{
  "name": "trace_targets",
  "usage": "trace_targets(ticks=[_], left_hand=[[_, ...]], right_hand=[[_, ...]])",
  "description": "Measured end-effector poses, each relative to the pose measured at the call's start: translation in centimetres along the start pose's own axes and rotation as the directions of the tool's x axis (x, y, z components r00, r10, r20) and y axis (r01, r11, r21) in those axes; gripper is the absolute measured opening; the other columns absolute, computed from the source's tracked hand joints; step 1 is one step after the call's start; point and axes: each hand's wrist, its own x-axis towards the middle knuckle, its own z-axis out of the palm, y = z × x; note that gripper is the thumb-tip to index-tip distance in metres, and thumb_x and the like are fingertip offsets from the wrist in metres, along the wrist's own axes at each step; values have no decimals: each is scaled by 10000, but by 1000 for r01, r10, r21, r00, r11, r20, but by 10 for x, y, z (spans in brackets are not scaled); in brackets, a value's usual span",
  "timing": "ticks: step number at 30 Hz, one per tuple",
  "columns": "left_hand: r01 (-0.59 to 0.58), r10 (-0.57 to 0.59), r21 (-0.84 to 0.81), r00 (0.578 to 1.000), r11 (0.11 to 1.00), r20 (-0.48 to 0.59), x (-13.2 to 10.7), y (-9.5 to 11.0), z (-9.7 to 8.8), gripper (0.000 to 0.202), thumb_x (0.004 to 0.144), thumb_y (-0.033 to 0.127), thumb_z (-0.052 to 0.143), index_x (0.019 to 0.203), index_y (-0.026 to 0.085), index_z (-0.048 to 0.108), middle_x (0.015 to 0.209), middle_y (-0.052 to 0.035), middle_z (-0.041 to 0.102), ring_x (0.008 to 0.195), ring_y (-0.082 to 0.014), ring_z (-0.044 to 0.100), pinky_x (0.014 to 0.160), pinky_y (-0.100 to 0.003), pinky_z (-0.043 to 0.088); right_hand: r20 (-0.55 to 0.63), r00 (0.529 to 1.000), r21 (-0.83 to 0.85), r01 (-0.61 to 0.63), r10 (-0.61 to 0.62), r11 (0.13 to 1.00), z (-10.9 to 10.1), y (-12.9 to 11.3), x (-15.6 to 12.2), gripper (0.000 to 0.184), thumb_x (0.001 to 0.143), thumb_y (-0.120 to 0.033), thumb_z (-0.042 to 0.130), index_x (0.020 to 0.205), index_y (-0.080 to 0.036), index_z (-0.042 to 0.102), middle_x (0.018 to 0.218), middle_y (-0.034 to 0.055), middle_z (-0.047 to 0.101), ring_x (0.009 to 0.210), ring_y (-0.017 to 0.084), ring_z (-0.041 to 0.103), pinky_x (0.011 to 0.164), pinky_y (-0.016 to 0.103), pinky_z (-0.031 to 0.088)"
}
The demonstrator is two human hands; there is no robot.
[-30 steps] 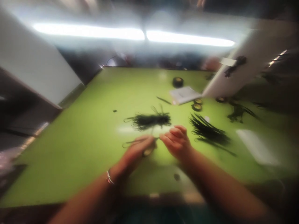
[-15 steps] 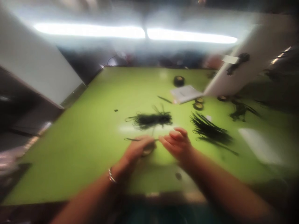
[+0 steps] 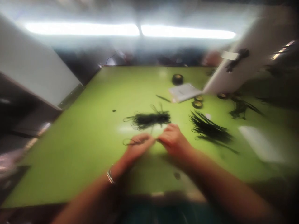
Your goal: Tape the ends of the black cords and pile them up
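Observation:
Both hands meet over the green table (image 3: 88, 140), fingertips almost touching. My left hand (image 3: 137, 146) is closed on a thin black wire (image 3: 128, 142) whose loop sticks out to the left. My right hand (image 3: 174, 140) is curled in a pinch at the wire's other end. A bundle of black wires (image 3: 149, 119) lies just beyond the hands. The picture is blurred, so finer detail is lost.
A second pile of black wires (image 3: 210, 129) lies to the right. Farther back are a tape roll (image 3: 177, 79), a white notepad (image 3: 184, 92), two small rolls (image 3: 197, 102) and a pen (image 3: 163, 98). A white board (image 3: 247, 53) leans at right, a white panel (image 3: 32, 68) at left.
The hands have drawn closer together and shifted slightly away from me. The right hand's fingers have curled down from a raised spread into a pinch. The wire loop at left shows again.

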Motion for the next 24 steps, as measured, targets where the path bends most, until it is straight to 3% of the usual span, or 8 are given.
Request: trace_targets(ticks=[4, 7, 10, 12, 15, 19, 22, 24], left_hand=[[235, -210, -249, 970, 940, 121, 4, -6, -6, 350, 795, 459, 653, 671, 132, 636, 640, -30, 592, 591, -137, 505, 562, -258, 370], [252, -200, -299, 961, 921, 193, 5, -11, -9, 278, 771, 376, 686, 664, 123, 640, 631, -30, 590, 562, -123, 493, 545, -252, 358], [230, -200, -250, 970, 940, 140, 5, -12, -9, 216, 764, 329, 667, 675, 134, 642, 607, -13, 563, 528, -112, 456, 516, -249, 327], [161, -158, -92, 987, 983, 43, 3, -10, -8, 186, 771, 302, 645, 672, 145, 639, 597, -3, 537, 542, -119, 446, 522, -254, 324], [-80, 99, 228, 992, 970, -74, 2, -8, -6, 151, 790, 235, 602, 658, 165, 622, 642, -13, 556, 633, -149, 482, 607, -278, 375], [-367, 385, 395, 922, 842, 36, 0, -9, -4, 130, 837, 196, 549, 725, 191, 614, 736, -29, 583, 704, -167, 498, 690, -299, 397], [-417, 419, 379, 904, 826, 83, -1, -8, -4, 123, 853, 209, 551, 749, 192, 614, 759, -34, 581, 720, -167, 501, 702, -297, 402], [-345, 337, 308, 938, 887, 81, 0, -5, -5, 111, 857, 247, 573, 787, 187, 634, 776, -34, 600, 717, -161, 517, 683, -284, 411]], right_hand=[[-138, 978, -262, 116, -156, 958, -5, -2, -3, 227, 879, -48, 501, 880, -208, 663, 605, -17, 605, 765, 162, 487, 935, 354, 318], [-231, 943, -351, 151, -242, 924, -2, -2, -7, 217, 876, -67, 548, 996, -209, 660, 690, -15, 665, 832, 163, 514, 955, 352, 316], [-231, 952, -324, 119, -201, 939, 3, -3, -8, 219, 884, -81, 548, 1009, -219, 663, 699, -18, 673, 821, 162, 519, 939, 356, 320], [-193, 974, -219, 79, -123, 972, 5, -3, -7, 162, 895, -128, 556, 959, -222, 672, 671, -16, 660, 779, 164, 507, 901, 359, 334], [-118, 993, 26, 15, -12, 1000, 5, -2, -2, 140, 914, -220, 558, 1002, -206, 666, 826, 21, 703, 858, 181, 523, 896, 374, 343], [79, 995, 179, -76, 62, 981, 5, -1, 0, 184, 943, -204, 497, 904, -179, 674, 819, 50, 690, 832, 185, 532, 828, 366, 380], [223, 963, 350, -223, 151, 910, 3, 0, 0, 205, 922, -182, 529, 763, -176, 659, 743, 27, 666, 754, 158, 555, 717, 299, 421], [268, 942, 479, -312, 202, 820, 0, 1, 1, 170, 907, -178, 556, 784, -183, 673, 742, 7, 670, 736, 138, 583, 678, 260, 440]])
